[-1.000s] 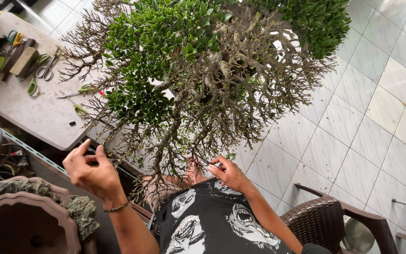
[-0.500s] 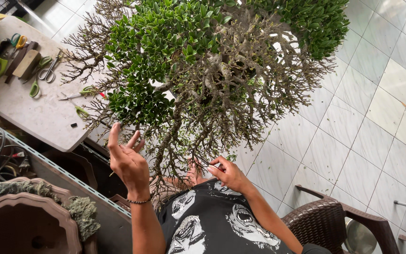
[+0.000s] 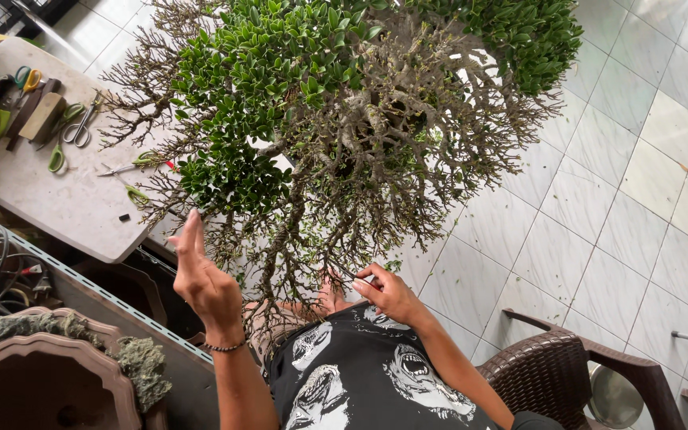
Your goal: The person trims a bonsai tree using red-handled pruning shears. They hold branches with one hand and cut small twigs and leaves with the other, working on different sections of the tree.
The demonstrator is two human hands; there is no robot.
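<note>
Here, both hands at the tree's [image 3: 336, 135] lower twigs, 6 o'clock.
Left hand [image 3: 205, 279] spread, empty; right hand [image 3: 388, 293] pinching a small tool, type unclear. Risk: brittle twigs [image 3: 312, 239] may snap if pulled.

We see bonsai tree [image 3: 336, 119]: rough woody twigs, glossy green leaves. Floor tiles [image 3: 639, 159] glazed, marbled, slight sheen. Tabletop [image 3: 57, 199] matt, stone-like. Scissors [image 3: 81, 127] bare metal; other tools with green plastic grips. Chair [image 3: 567, 374] brown woven wicker. Shirt [image 3: 360, 382] matt black printed cloth. Pot [image 3: 49, 382] matt brown clay.
</note>
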